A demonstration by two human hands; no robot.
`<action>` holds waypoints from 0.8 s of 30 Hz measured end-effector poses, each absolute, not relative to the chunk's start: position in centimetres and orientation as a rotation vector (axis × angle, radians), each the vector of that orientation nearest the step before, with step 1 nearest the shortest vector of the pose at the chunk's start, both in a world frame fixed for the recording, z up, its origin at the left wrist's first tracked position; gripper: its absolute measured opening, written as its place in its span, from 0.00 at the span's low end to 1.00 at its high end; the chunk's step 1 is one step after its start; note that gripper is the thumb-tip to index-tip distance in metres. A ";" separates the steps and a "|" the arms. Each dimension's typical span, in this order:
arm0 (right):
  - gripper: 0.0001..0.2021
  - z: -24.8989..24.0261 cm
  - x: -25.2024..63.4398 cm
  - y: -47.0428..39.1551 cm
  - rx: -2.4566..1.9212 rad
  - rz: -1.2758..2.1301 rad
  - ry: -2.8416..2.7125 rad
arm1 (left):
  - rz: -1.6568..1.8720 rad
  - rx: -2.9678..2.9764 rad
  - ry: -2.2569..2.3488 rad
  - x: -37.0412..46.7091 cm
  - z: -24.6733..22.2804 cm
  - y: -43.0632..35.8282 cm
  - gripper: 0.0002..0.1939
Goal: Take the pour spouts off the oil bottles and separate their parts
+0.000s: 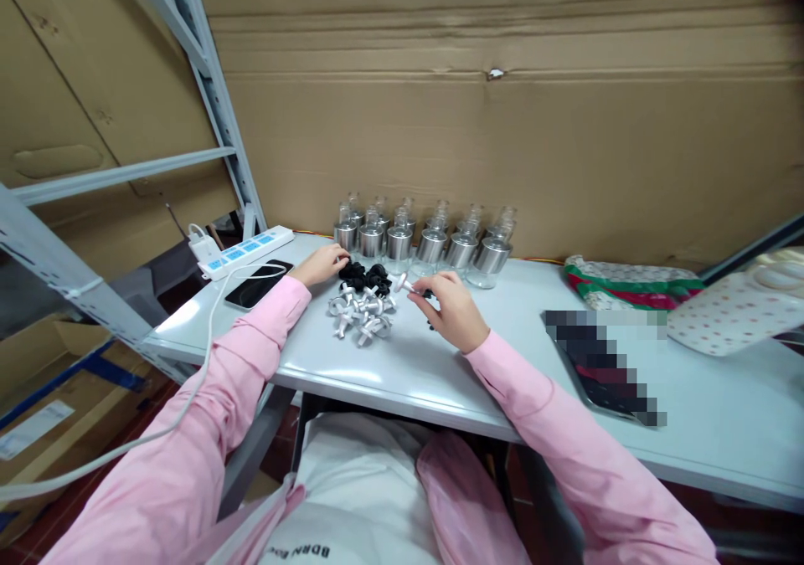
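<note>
My left hand [322, 264] is at the left edge of a pile of small black pieces [365, 276]. Its fingers are bent together, and whatever lies between the fingertips is too small to make out. Just right of the pile, my right hand [453, 305] pinches a small silver spout-like piece [404, 284] above the table. A dark bit shows by its fingers. Loose silver spout-like pieces [361, 312] lie heaped in front of the black ones. Behind both piles stand rows of glass bottles [433, 243] with metal sleeves and uncapped necks.
A white power strip [248, 251] and a phone [259, 285] lie at the left, with a white cable [210, 331] crossing my left sleeve. Toward the right are a dark phone-like device [603, 372], partly pixelated, a patterned packet [634, 282] and a dotted item [747, 314]. Cardboard [502, 146] walls the back.
</note>
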State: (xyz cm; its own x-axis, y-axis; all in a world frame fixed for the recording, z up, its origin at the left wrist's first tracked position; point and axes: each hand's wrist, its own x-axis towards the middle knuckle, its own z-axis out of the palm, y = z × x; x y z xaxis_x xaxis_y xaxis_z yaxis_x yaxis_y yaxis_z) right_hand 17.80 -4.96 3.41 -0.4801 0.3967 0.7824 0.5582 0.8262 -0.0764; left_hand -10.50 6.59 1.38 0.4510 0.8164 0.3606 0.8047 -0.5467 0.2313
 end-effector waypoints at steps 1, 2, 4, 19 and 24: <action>0.06 3.3 17.7 -4.8 -0.688 -0.236 -2.159 | 0.683 2.648 1.482 -10.5 1.3 6.6 0.17; 0.06 3.2 17.5 -4.6 -0.684 -0.233 -2.184 | 0.684 2.643 1.481 -10.4 1.1 6.7 0.17; 0.06 3.1 16.9 -4.3 -0.698 -0.210 -2.229 | 0.691 2.635 1.477 -10.4 0.9 6.7 0.17; 0.06 1.4 12.5 -3.4 -0.902 0.191 -2.307 | 0.826 2.532 1.478 -10.3 -0.3 5.7 0.18; 0.08 1.5 12.7 -3.8 -0.902 0.154 -2.294 | 0.841 2.504 1.461 -10.2 -0.2 5.4 0.18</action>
